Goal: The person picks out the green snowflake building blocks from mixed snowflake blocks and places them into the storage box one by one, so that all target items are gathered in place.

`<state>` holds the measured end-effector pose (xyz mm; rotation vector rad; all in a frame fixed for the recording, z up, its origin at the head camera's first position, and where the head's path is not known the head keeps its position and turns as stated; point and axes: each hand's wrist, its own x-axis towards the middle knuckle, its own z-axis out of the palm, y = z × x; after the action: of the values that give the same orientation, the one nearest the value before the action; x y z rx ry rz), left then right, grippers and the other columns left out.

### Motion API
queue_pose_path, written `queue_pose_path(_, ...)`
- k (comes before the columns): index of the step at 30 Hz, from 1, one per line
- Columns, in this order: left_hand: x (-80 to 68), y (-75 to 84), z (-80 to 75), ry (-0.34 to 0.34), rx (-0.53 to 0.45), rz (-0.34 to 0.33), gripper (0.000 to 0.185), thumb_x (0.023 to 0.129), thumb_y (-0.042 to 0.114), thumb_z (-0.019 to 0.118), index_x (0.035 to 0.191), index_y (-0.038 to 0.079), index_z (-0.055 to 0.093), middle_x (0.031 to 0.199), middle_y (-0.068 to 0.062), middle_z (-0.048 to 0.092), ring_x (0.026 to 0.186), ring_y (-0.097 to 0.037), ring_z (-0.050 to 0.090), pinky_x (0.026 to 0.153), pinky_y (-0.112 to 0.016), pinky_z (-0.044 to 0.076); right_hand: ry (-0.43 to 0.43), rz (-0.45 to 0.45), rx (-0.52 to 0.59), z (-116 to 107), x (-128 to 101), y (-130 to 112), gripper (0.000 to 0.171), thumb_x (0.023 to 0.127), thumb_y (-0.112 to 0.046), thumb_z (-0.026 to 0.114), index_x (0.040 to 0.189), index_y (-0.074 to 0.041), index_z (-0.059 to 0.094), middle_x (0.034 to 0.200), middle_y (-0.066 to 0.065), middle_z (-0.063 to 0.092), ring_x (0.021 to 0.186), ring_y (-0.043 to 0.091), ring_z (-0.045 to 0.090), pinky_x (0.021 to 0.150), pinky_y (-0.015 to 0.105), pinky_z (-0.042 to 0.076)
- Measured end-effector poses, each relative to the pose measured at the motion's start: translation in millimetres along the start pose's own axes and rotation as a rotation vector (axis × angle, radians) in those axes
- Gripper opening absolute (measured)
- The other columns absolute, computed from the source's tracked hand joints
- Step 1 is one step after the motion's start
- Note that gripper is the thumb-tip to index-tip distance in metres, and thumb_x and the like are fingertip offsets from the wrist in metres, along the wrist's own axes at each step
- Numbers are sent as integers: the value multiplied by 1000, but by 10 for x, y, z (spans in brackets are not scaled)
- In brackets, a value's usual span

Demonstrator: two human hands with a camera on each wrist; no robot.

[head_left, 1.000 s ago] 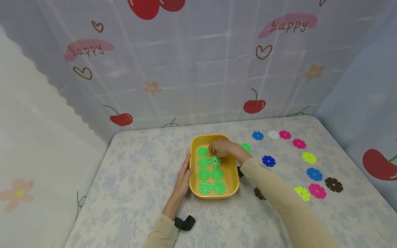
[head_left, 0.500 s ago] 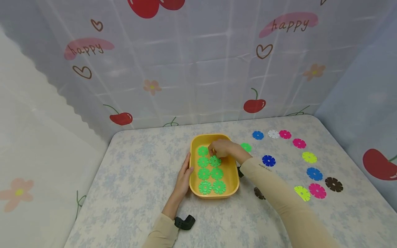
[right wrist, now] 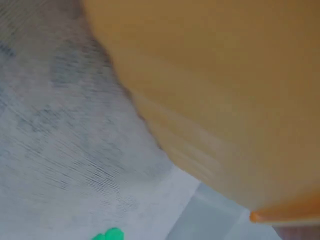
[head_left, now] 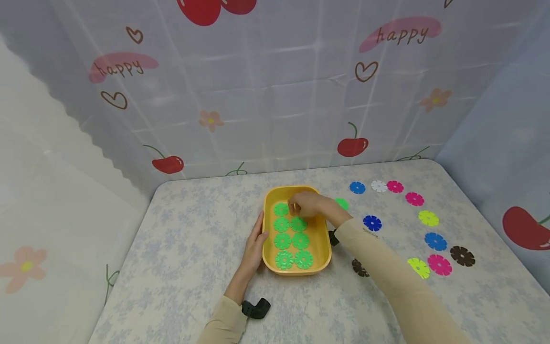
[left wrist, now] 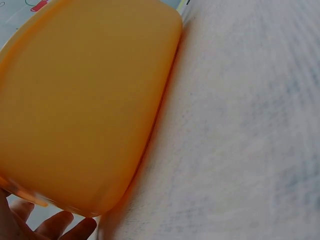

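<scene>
A yellow tray [head_left: 318,246] sits mid-table, holding several green notched plastic discs [head_left: 282,241] in two columns. My left hand [head_left: 253,248] grips the tray's left side, thumb at the rim and fingers outside. In the left wrist view, those fingers [left wrist: 55,224] curl by the wall of the tray [left wrist: 90,100]. Inside the upper part of the tray, my right hand [head_left: 306,204] has bent fingers just above the top disc [head_left: 298,224] of the right column. No disc shows in that hand, though its fingertips are partly hidden. The right wrist view shows mainly the tray's outer wall [right wrist: 225,100].
Right of the tray lie loose notched discs: green [head_left: 341,204], light blue [head_left: 357,188], white [head_left: 379,186], pink [head_left: 414,199], yellow [head_left: 428,218], dark blue [head_left: 372,223] and brown [head_left: 462,256]. Another brown disc [head_left: 360,268] lies beside the right sleeve [head_left: 386,272]. A printed curtain [head_left: 275,95] hangs behind the table.
The right hand has lifted slightly from the top disc in the right column, which now lies flat in the tray. The left hand and tray stay in place.
</scene>
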<state>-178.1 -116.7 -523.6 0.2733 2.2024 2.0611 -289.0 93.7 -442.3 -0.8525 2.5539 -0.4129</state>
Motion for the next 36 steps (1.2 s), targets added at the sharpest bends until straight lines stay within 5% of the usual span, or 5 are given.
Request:
queue_pose_path(8, -79, 267, 11, -13, 4, -23, 57, 106, 8, 31, 159, 11, 11, 165, -7, 7, 153, -26, 5, 123, -47, 10, 145, -134, 306, -301, -339, 264, 15, 92, 1, 60, 106, -1, 65, 94, 10, 65, 81, 21, 59, 69, 32, 52)
queue_pose_path(12, -110, 352, 10, -15, 17, -20, 57, 106, 8, 32, 158, 9, 11, 165, -9, 7, 153, -27, 5, 123, -48, 12, 279, -55, 420, -373, -547, 523, 17, 92, -1, 61, 109, 2, 64, 93, 14, 65, 78, 29, 60, 66, 37, 53)
queue_pose_path(16, -112, 354, 4, -13, 13, -18, 56, 106, 8, 32, 158, 10, 12, 165, -9, 7, 153, -27, 5, 123, -48, 12, 374, 85, 397, -339, -681, 786, 22, 91, -4, 64, 112, 2, 64, 102, 18, 64, 87, 32, 61, 74, 37, 56)
queue_pose_path(29, -108, 346, 4, -11, 16, -17, 57, 106, 8, 32, 158, 9, 11, 165, -12, 6, 153, -28, 5, 122, -49, 12, 263, 302, 454, -66, -757, 1220, 44, 86, -6, 69, 128, 5, 57, 124, 26, 56, 115, 40, 50, 99, 51, 48)
queue_pose_path(36, -3, 50, -12, -6, -5, -4, 56, 107, 10, 32, 159, 18, 12, 166, -4, 6, 153, -21, 3, 123, -45, 9, 216, 420, 487, 37, -737, 1279, 48, 86, -13, 73, 131, -6, 58, 130, 20, 53, 118, 35, 49, 104, 51, 45)
